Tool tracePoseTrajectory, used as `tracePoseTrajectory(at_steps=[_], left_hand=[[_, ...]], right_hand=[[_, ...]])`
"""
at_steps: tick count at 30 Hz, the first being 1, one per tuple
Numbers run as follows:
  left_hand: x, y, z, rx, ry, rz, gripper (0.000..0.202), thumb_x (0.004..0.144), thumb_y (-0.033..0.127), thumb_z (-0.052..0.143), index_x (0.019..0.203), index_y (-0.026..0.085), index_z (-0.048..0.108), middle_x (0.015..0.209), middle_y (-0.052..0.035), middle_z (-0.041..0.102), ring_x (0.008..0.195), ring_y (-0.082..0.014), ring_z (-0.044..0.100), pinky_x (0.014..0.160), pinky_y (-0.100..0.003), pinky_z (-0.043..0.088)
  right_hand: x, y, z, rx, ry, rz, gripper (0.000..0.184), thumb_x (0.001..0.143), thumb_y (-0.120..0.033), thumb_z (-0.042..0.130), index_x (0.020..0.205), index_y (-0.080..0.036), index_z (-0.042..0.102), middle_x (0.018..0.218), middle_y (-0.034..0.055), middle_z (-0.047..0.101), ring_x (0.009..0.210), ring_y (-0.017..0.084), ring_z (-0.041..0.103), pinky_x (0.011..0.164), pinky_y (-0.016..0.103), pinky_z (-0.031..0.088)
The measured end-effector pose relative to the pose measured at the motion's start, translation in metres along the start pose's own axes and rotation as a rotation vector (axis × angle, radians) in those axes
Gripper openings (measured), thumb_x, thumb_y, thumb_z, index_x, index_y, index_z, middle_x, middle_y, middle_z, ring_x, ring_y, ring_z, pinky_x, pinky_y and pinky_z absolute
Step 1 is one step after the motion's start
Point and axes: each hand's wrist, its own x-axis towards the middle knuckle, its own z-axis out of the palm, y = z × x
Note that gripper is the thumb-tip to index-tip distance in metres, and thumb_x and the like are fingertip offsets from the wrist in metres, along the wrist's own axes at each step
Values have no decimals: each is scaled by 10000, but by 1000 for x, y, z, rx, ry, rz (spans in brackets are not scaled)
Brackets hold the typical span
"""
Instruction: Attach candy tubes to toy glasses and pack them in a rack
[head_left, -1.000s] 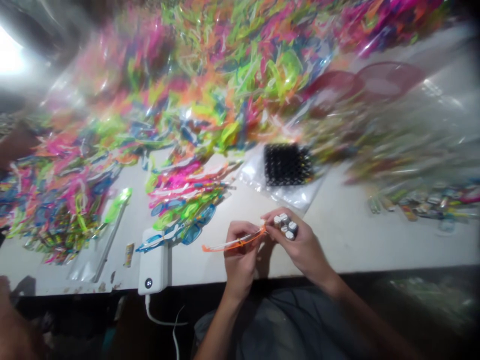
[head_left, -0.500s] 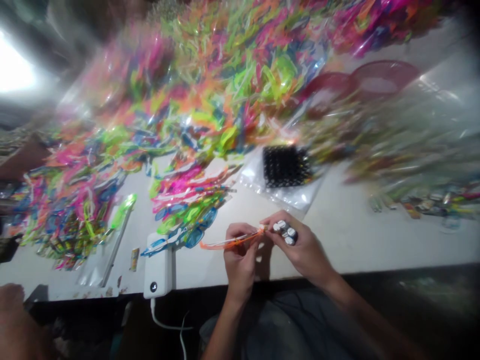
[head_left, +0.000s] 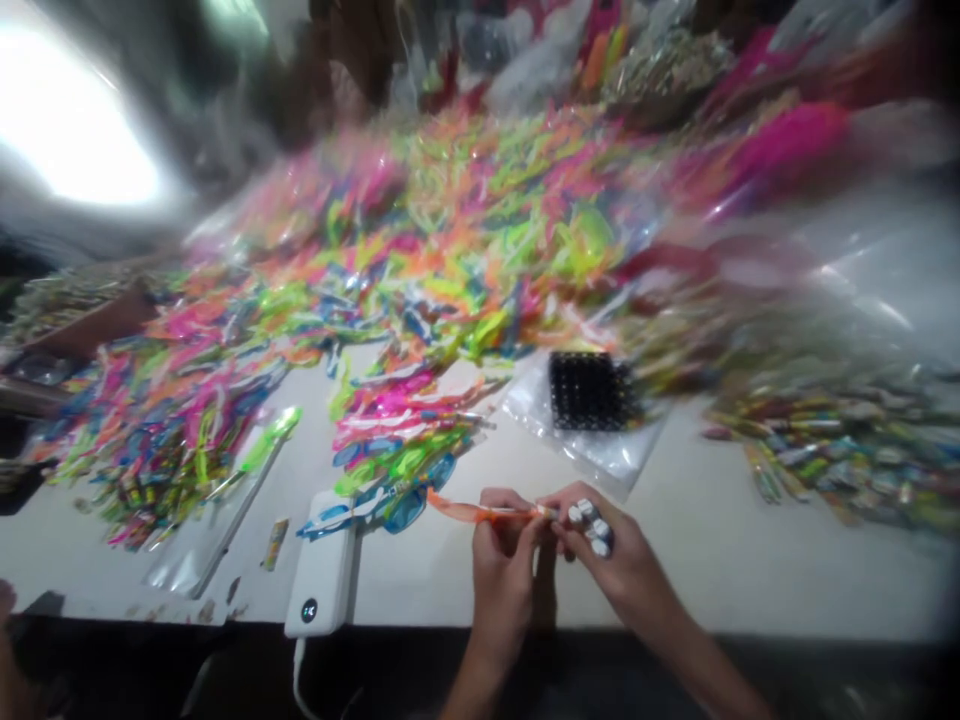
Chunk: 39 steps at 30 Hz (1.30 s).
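Pale surface under heaped neon plastic frames; white power bank near front edge. Thin orange frame held in my left hand, left fingers clamped on it. Its tip meets my right hand, right fingers curled round cluster of small silver-capped pieces. Risk: slack right grip could drop pieces among frames; hard squeeze could bend or snap thin orange plastic.

The small white-tipped pieces in the right hand are too small to identify. The far heap of colored plastic is blurred, and the bottom edge cuts off the left forearm.
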Motion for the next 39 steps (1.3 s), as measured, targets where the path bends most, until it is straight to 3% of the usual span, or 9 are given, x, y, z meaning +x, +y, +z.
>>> tracePoseTrajectory(at_steps=[4, 9, 14, 17, 20, 24, 29, 35, 39], left_hand=[[6, -1, -4, -99, -10, -100, 345, 818, 410, 881, 919, 209, 619, 840, -19, 697, 787, -213, 747, 719, -315, 618], [20, 26, -40, 80, 254, 79, 433, 808, 533, 864, 995, 160, 746, 919, -73, 754, 887, -230, 744, 809, -312, 602], [44, 77, -83, 187, 317, 122, 470, 780, 554, 874, 998, 146, 793, 931, -90, 807, 924, -247, 749, 892, -340, 585], [52, 97, -93, 156, 304, 137, 457, 793, 513, 870, 1052, 143, 805, 1041, -106, 823, 974, -247, 757, 927, -335, 579], [48, 103, -96, 107, 299, 155, 453, 770, 447, 895, 1105, 154, 809, 1165, -122, 813, 1068, -278, 766, 969, -360, 589], [31, 94, -96, -1, 323, 136, 469, 796, 406, 889, 1196, 182, 792, 1240, -118, 795, 1075, -278, 779, 992, -373, 604], [15, 78, -81, -42, 250, 196, 455, 899, 481, 796, 1250, 194, 756, 1132, -126, 810, 935, -250, 788, 815, -350, 648], [1, 65, -50, -76, -156, 151, 473, 887, 446, 827, 1301, 255, 700, 1121, -105, 782, 887, -226, 777, 684, -280, 619], [-16, 58, -34, -76, -100, 82, 279, 896, 383, 829, 1084, 193, 751, 802, -38, 760, 702, -150, 710, 641, -219, 565]], right_hand=[[-1, 5, 3, 40, -2, 3, 326, 970, -548, 673, 1096, -249, 710, 986, 67, 777, 757, 224, 743, 688, 317, 610], [17, -7, 0, -15, 153, 56, 386, 967, -613, 650, 1059, -239, 665, 810, 37, 712, 521, 165, 600, 481, 280, 508], [109, -44, 0, -102, 238, 4, 559, 858, -679, 719, 1106, -178, 703, 673, 5, 646, 565, 182, 590, 541, 283, 484], [180, -61, 4, -127, 248, -7, 471, 877, -583, 718, 1063, -151, 720, 651, 2, 646, 600, 183, 600, 594, 283, 479], [230, -67, 9, -164, 218, 27, 303, 817, -421, 814, 803, -150, 679, 570, -29, 590, 538, 140, 539, 554, 262, 437], [257, -69, 13, -168, 192, 26, 333, 826, -376, 809, 690, -175, 580, 497, -83, 487, 439, 82, 403, 471, 223, 337], [215, -98, 14, -150, 138, -89, 359, 833, -510, 767, 841, -173, 644, 499, -51, 516, 482, 133, 457, 489, 258, 349], [82, -130, 6, -297, -482, -217, 239, 943, -473, 725, 971, -235, 741, 847, 3, 730, 751, 181, 664, 681, 258, 499], [25, -122, -6, -221, -417, -86, 298, 997, -508, 659, 1219, -321, 728, 986, 0, 754, 896, 201, 711, 825, 269, 559]])
